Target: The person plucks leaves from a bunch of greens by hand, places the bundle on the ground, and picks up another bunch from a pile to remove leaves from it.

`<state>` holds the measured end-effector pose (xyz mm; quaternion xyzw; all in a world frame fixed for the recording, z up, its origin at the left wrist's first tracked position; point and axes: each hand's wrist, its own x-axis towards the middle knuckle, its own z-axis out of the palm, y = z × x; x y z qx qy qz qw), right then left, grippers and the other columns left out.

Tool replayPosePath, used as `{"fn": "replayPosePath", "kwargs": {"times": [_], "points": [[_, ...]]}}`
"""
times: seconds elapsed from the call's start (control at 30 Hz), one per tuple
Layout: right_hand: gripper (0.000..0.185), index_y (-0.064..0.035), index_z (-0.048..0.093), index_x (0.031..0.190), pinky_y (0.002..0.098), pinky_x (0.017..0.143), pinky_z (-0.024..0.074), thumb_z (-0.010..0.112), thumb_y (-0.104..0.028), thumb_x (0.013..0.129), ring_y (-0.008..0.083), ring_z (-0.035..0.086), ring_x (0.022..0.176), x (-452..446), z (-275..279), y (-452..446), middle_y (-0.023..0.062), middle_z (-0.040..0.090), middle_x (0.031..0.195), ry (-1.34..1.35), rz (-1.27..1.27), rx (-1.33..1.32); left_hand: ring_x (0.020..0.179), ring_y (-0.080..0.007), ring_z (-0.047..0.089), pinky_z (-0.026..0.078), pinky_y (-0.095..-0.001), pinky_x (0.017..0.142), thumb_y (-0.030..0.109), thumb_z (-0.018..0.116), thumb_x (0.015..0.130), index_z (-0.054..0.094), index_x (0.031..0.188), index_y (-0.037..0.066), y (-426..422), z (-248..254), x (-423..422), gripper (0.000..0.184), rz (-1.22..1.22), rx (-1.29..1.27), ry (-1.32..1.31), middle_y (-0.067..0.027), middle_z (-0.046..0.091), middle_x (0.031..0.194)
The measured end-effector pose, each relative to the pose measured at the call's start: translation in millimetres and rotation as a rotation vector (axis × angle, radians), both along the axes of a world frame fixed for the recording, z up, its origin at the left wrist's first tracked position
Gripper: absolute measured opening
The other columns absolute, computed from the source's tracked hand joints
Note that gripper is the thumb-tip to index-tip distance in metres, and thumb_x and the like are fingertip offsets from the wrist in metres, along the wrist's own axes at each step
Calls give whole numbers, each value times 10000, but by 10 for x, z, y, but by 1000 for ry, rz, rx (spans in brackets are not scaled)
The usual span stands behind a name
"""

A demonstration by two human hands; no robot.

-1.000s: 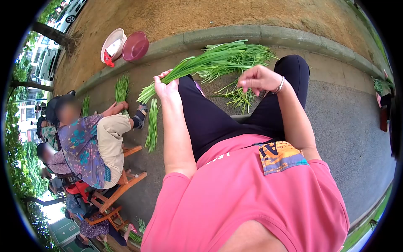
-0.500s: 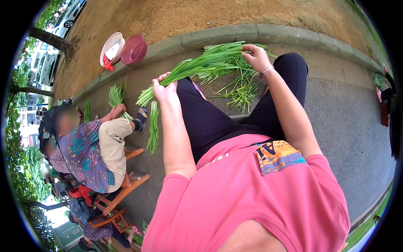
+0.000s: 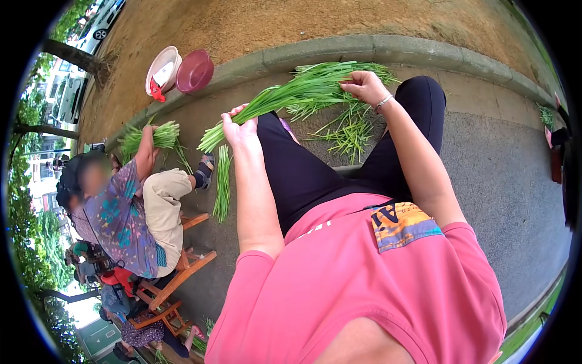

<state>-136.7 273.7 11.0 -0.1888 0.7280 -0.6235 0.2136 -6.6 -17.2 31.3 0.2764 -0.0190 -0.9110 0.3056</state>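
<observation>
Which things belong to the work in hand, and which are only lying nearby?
Probably the work:
green bunch, held by left hand, right hand at its leaves
leafy pile on the ground
loose stalks between the legs
narrow bunch on the ground

Apparently only nearby:
pale basin
maroon basin beside it

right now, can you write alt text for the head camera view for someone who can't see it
A person in a pink shirt holds a bunch of long green leaves in the left hand, the right hand by its far end. More greens lie on the ground beneath; at left, another person holds a second bunch.
</observation>
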Motion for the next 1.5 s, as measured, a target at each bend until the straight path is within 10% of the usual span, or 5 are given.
{"fn": "replayPosePath", "kwargs": {"times": [0.43, 0.63, 1.13, 1.43, 1.5], "points": [[197, -14, 601, 696, 227, 484, 301, 666, -183, 774, 30, 351, 545, -21, -249, 81, -72, 439, 572, 59, 68, -213, 544, -185, 420, 414, -357, 622, 419, 308, 932, 381, 610, 93, 38, 61, 29, 464, 9, 11, -14, -39, 387, 538], [185, -6, 581, 662, 276, 582, 372, 680, -162, 669, 131, 455, 652, 21, -327, 16, 38, 501, 665, 371, -178, 17, 534, -185, 412, 415, -355, 594, 414, 325, 929, 382, 629, 86, 36, 52, 39, 448, -36, -2, -40, -32, 385, 545], [190, -2, 620, 615, 321, 799, 406, 648, -189, 629, 231, 515, 922, 236, -388, -368, 125, 550, 918, 182, -698, 96, 542, -180, 396, 402, -352, 623, 381, 312, 943, 384, 613, 87, 77, -21, 35, 447, -88, -145, -70, -27, 377, 539], [167, -42, 654, 677, 326, 789, 427, 658, -206, 647, 250, 549, 855, 37, -666, -100, 103, 583, 891, 219, -743, 283, 538, -166, 381, 396, -345, 613, 375, 321, 943, 376, 609, 94, 43, 2, 50, 440, -81, -130, -44, -13, 357, 538], [172, -70, 677, 798, 267, 605, 455, 671, -231, 736, 122, 529, 586, 42, -651, 8, 34, 620, 709, 16, -692, 127, 536, -164, 379, 394, -341, 610, 380, 326, 941, 371, 609, 95, 45, -10, 44, 440, -72, -139, -50, -13, 353, 536]]}}
